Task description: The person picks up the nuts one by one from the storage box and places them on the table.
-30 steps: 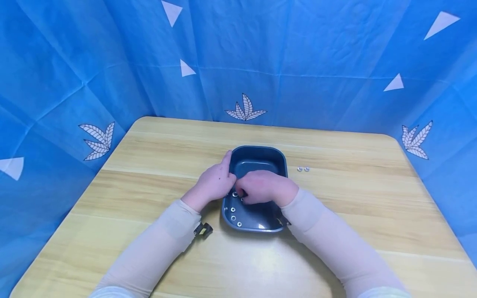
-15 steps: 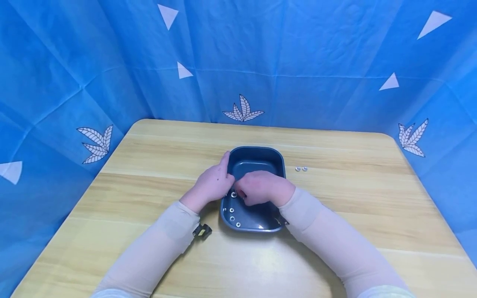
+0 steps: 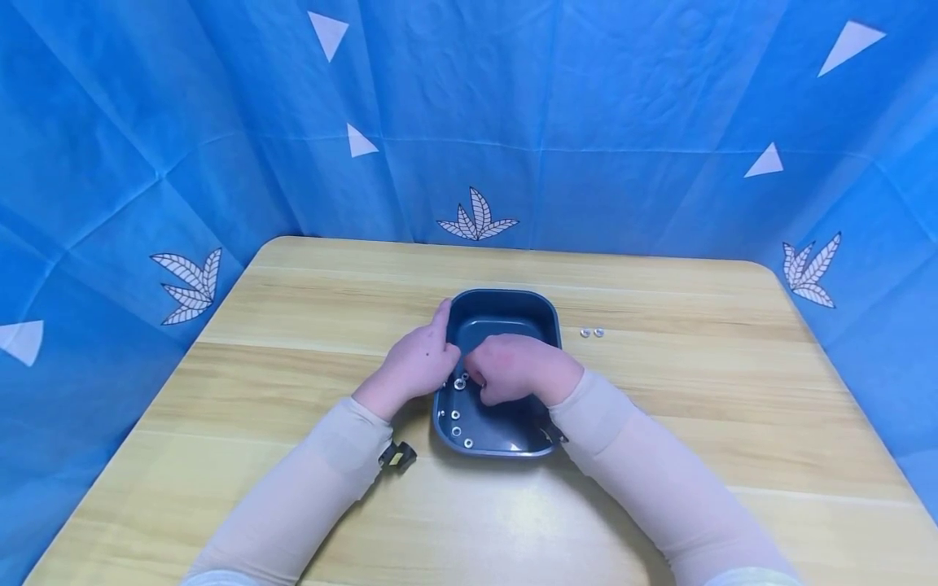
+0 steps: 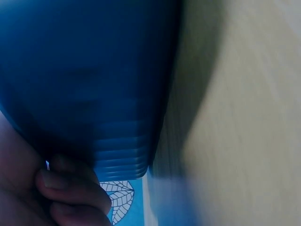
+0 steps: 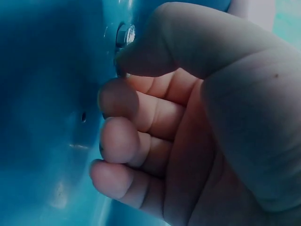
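Note:
A dark blue rectangular box (image 3: 513, 439) with rounded corners lies on the table. My left hand (image 3: 421, 356) grips its left wall, index finger stretched along the rim; in the left wrist view, curled fingers (image 4: 70, 188) lie against the outside of the wall. Inside the box, my right hand (image 3: 509, 368) reaches down with bent fingers close to the left wall. Its thumb and index finger pinch a small metal nut (image 3: 465, 376), mostly hidden by the thumb in the right wrist view. Right beside them sits a larger nut (image 5: 126, 35).
Several nuts (image 3: 456, 415) are scattered along the near left side of the box floor. Two clear or silvery small round pieces (image 3: 592, 333) lie on the wooden table (image 3: 696, 391) to the right of the box. A blue patterned cloth (image 3: 623, 122) hangs around the table.
The right hand's fingertips have shifted slightly inside the box, and the small nut now shows beside the larger one near the left wall. The left hand keeps its hold; the head view has moved slightly.

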A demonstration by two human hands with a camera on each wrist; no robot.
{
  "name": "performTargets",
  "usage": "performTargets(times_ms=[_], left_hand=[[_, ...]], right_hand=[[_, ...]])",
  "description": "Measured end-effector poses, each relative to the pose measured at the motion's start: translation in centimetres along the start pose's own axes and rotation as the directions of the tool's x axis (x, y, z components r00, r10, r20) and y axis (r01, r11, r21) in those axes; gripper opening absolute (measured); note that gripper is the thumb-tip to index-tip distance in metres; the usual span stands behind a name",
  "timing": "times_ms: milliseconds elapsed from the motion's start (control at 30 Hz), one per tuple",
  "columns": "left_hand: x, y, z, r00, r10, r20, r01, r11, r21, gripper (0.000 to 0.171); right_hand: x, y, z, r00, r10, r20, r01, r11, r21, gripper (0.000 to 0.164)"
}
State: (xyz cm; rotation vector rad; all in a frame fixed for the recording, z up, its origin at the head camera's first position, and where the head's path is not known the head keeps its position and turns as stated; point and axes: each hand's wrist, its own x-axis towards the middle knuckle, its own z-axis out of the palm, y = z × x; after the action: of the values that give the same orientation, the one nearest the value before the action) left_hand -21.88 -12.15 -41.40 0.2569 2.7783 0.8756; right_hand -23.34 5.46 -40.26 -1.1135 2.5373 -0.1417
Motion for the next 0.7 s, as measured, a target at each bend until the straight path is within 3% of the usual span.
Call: performTargets(times_ms=[367, 700], left_hand=[[0.08, 0.00, 0.20, 1.000, 0.005, 0.008, -0.005, 1.000, -0.008, 0.077], [0.03, -0.13, -0.08, 1.000, 0.016, -0.002, -0.016, 1.000, -0.008, 0.076]], right_hand=[[-0.46, 0.57, -0.23, 0.997, -0.003, -0.072, 0.007, 0.999, 0.053, 0.017], [-0.64, 0.82, -0.96, 0.985, -0.053, -0.165, 0.066, 0.995, 0.074, 0.018]])
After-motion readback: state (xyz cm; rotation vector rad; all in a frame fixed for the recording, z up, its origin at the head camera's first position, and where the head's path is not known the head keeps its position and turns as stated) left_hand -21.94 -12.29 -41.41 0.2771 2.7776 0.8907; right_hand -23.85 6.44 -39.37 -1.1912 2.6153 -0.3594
